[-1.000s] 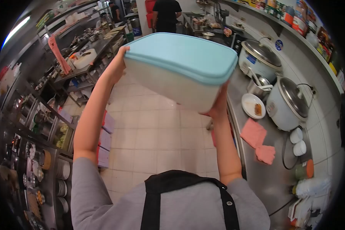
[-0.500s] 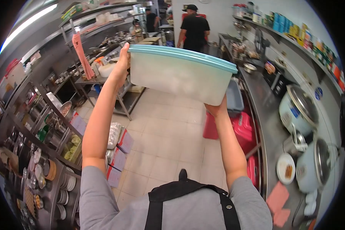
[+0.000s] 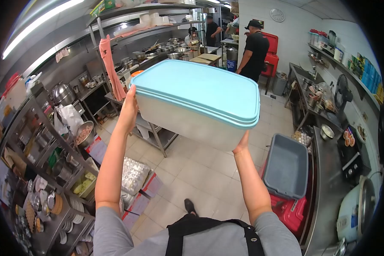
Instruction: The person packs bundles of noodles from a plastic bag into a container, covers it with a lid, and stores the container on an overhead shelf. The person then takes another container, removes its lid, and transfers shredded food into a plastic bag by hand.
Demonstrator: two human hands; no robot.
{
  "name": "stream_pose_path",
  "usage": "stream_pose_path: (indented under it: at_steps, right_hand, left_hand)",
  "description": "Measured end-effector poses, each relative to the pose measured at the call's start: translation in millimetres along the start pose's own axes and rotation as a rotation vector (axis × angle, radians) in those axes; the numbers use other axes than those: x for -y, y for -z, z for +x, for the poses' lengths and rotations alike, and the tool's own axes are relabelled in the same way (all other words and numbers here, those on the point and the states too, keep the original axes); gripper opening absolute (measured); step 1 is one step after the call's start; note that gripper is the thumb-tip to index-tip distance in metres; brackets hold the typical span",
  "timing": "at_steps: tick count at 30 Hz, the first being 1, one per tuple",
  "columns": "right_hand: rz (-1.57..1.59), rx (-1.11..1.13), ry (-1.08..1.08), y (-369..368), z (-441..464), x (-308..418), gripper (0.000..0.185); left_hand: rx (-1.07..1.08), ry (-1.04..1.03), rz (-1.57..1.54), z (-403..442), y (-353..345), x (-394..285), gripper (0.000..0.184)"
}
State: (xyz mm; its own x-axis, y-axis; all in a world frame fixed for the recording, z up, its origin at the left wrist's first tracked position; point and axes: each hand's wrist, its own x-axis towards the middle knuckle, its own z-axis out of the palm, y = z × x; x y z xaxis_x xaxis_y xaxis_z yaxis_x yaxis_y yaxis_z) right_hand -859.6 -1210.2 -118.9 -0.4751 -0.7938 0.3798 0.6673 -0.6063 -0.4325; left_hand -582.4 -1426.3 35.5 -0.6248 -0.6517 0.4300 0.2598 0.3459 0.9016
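Note:
Held out in front of me is a large translucent plastic food container point(image 3: 187, 121) with a light blue lid point(image 3: 200, 89) on it. What is inside cannot be made out through the cloudy wall. My left hand point(image 3: 129, 112) grips its left end, the thumb up near the lid's rim. At the lower right corner, my right hand point(image 3: 242, 143) supports it from beneath, with most of its fingers hidden behind the container. The container tilts down a little to the right.
A grey tub point(image 3: 286, 166) stands on a red cooler point(image 3: 290, 213) to the right, beside a steel counter point(image 3: 324, 187). Shelves of dishes point(image 3: 77, 205) line the left, near boxes with an egg tray point(image 3: 134, 175). A person in black point(image 3: 255, 51) stands ahead by a red cooler.
My view has turned left and moved forward. The container now sits lower in view, its lid top showing. The grey tub is fully visible, and the person ahead now appears further right.

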Motion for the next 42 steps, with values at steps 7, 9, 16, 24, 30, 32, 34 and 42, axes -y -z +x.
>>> stream_pose_path:
  at_steps: [7, 9, 16, 24, 30, 32, 34, 42]
  right_hand:
    - [-0.188, -0.041, 0.222, 48, 169, -6, 0.061]
    - [-0.223, -0.068, 0.302, 69, 210, -2, 0.062]
    - [-0.218, 0.000, 0.488, 136, 354, 47, 0.059]
    - [-0.184, 0.119, 0.552, 173, 609, 100, 0.052]
    - [0.099, 0.461, 0.389, 163, 804, 101, 0.049]
    - [0.139, 0.514, 0.373, 140, 855, 90, 0.049]
    - [0.181, 0.623, 0.338, 132, 916, 81, 0.049]
    - [-0.011, 0.522, 0.517, 17, 1094, 22, 0.066]
  left_hand:
    - [0.015, -0.149, 0.063, 180, 16, 53, 0.082]
    - [0.071, -0.152, 0.071, 241, 13, 64, 0.083]
    - [0.113, -0.308, -0.022, 441, -33, 132, 0.082]
    - [-0.061, -0.326, 0.223, 533, -12, 196, 0.075]
    - [-0.335, 0.022, 0.232, 520, 47, 275, 0.070]
    - [-0.481, 0.085, 0.294, 506, 69, 292, 0.067]
    - [-0.586, 0.116, 0.370, 499, 85, 294, 0.063]
    - [-0.701, -0.082, 0.473, 611, 134, 292, 0.051]
